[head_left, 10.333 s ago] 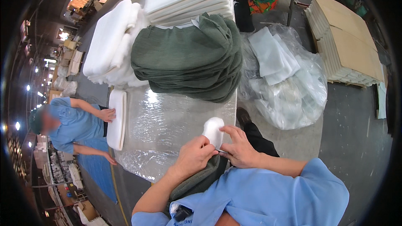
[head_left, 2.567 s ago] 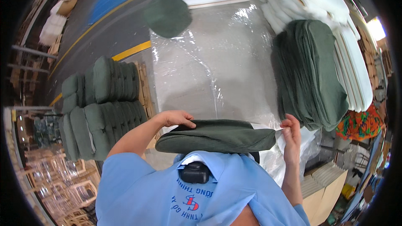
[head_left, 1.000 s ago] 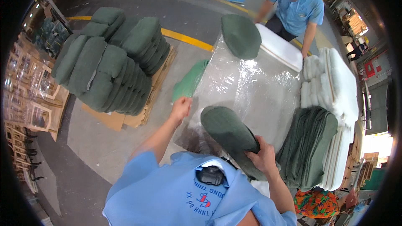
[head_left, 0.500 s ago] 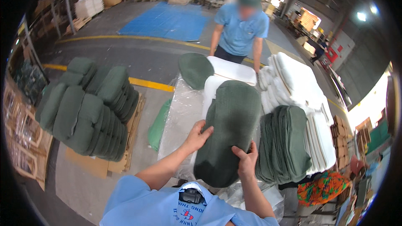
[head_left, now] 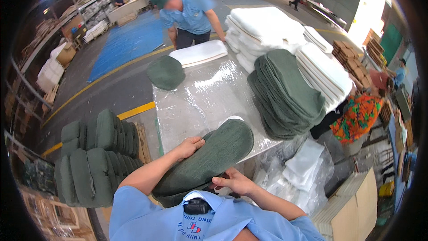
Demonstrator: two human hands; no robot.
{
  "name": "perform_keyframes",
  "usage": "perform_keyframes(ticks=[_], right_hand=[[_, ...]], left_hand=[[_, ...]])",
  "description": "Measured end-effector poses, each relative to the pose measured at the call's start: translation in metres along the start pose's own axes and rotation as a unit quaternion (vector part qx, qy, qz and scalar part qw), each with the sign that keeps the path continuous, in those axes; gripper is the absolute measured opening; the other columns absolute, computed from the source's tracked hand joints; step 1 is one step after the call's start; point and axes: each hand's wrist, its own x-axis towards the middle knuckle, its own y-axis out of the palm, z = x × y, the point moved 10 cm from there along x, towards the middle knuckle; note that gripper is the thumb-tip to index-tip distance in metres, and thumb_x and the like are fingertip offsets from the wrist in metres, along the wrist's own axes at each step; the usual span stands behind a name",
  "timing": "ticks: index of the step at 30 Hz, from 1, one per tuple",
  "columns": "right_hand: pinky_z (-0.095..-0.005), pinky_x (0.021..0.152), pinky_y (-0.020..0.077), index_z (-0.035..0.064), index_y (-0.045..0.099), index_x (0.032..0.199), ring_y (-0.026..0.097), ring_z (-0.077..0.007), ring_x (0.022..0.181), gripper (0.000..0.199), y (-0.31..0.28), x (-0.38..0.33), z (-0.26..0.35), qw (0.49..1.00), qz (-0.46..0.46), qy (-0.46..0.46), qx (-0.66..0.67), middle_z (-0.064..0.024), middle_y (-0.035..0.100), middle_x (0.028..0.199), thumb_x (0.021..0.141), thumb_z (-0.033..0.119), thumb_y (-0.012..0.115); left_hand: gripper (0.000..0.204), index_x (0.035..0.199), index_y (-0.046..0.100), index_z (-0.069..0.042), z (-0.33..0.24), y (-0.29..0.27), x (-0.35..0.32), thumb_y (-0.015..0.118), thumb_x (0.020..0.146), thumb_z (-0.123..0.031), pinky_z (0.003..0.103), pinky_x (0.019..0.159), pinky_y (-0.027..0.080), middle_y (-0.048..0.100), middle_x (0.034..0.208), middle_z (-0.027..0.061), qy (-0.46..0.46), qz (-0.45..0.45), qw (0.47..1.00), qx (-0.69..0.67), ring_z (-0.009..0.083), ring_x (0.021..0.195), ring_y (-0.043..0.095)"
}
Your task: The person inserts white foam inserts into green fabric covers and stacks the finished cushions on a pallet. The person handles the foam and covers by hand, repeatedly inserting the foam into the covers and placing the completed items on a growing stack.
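The near edge of the tabletop (head_left: pixel 200 102) is partly hidden from me by a long green cushion (head_left: pixel 214 149), held slantwise across it; I can't tell whether the two touch. The cushion's lower end is cut off from my sight behind the blue shirt collar. The left hand (head_left: pixel 190 146) is clamped on its upper side, most fingertips out of view. The right hand (head_left: pixel 234 182) pinches its lower edge, though I only partly see those fingertips.

The cushion's cloth looks ribbed and matte, its ends rounded, with white padding (head_left: pixel 232 118) peeking past the far end. Glossy, wrinkled clear film covers the tabletop. Along its right edge I see limp green covers (head_left: pixel 287 91) in a sagging pile; at the far-right corner, fluffy white batting (head_left: pixel 267 24). A roundish green piece (head_left: pixel 166 73) sits at the far-left corner.
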Motion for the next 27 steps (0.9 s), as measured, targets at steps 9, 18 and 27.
perform_keyframes(ticks=[9, 18, 27], right_hand=[[-0.0383, 0.099, 0.0528, -0.0067, 0.06, 0.137, 0.068, -0.0236, 0.109, 0.073, 0.033, 0.052, -0.029, 0.999, -0.046, 0.013, 0.005, -0.0157, 0.075, 0.117, 0.111, 0.06, 0.044], [-0.0398, 0.106, 0.0492, -0.0068, 0.06, 0.139, 0.061, -0.0285, 0.125, 0.067, 0.102, 0.104, -0.062, 0.983, -0.176, -0.028, -0.041, -0.022, 0.066, 0.137, 0.112, 0.052, 0.048], [-0.0387, 0.081, 0.0558, 0.0023, 0.073, 0.113, 0.072, -0.0211, 0.097, 0.036, 0.013, 0.009, -0.106, 0.886, -0.389, 0.184, -0.173, -0.0125, 0.077, 0.099, 0.108, 0.034, 0.057]], left_hand=[[0.037, 0.114, 0.072, -0.003, 0.034, -0.046, 0.03, 0.05, 0.113, -0.034, 0.034, 0.084, 0.052, 0.072, 0.096, 0.002, -0.005, 0.124, 0.988, 0.094, 0.0116, 0.09, 0.062], [0.039, 0.118, 0.07, -0.003, 0.073, -0.067, 0.034, 0.052, 0.111, -0.038, 0.034, 0.087, 0.051, 0.072, 0.097, 0.0037, 0.004, 0.326, 0.902, 0.283, 0.0124, 0.092, 0.06], [0.039, 0.116, 0.074, -0.006, 0.128, -0.067, 0.052, 0.055, 0.108, -0.04, 0.041, 0.092, 0.052, 0.074, 0.106, 0.0187, 0.145, 0.324, 0.859, 0.369, 0.0264, 0.099, 0.068]])
